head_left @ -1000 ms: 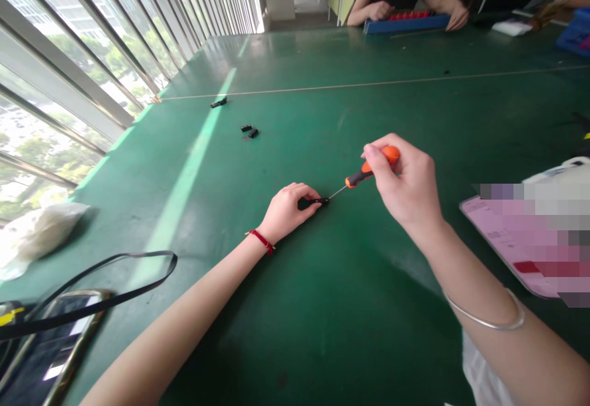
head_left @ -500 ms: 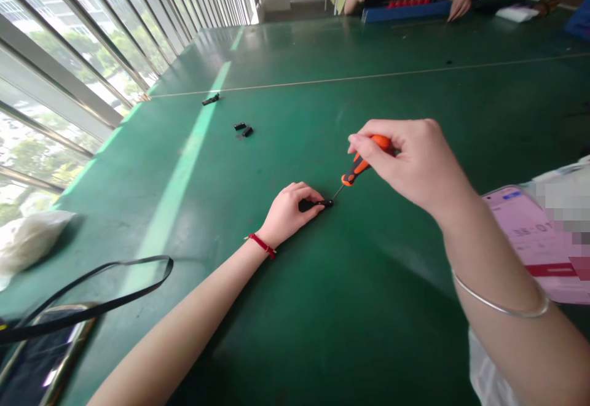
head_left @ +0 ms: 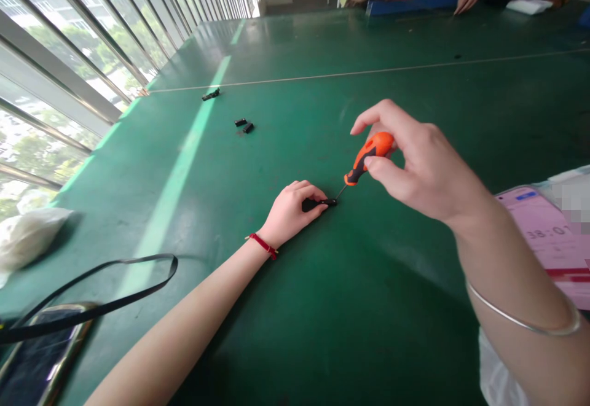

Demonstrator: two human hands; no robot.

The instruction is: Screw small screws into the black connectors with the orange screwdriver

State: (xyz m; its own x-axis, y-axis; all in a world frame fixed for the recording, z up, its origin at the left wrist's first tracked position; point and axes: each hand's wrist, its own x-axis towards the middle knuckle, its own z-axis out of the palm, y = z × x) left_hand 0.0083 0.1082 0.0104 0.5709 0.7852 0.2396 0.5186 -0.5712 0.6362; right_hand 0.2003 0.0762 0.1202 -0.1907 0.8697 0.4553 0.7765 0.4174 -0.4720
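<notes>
My left hand [head_left: 296, 210] pinches a small black plastic-looking part [head_left: 330, 202] against the green table [head_left: 276, 154]; fingers cover much of it. An orange and black screwdriver [head_left: 362, 163] leans over the part's right end, its thin shaft slanting down to it. Whether the tip sits in a screw is too small to tell. Around the handle is my right hand [head_left: 417, 160], thumb on the near side and index finger lifted off; the other fingers are partly hidden behind the handle.
Two small black pieces [head_left: 244, 126] and a longer black piece [head_left: 211, 94] lie farther back. A dark phone [head_left: 41, 351] with a black strap [head_left: 138, 295] is at the left, a pink-screened phone [head_left: 544, 234] at the right. Across the table, a person's hands touch a blue tray [head_left: 410, 4].
My right index finger has lifted away from the screwdriver handle, and the grip has loosened and shifted. My left hand still holds the black part. The view has shifted slightly.
</notes>
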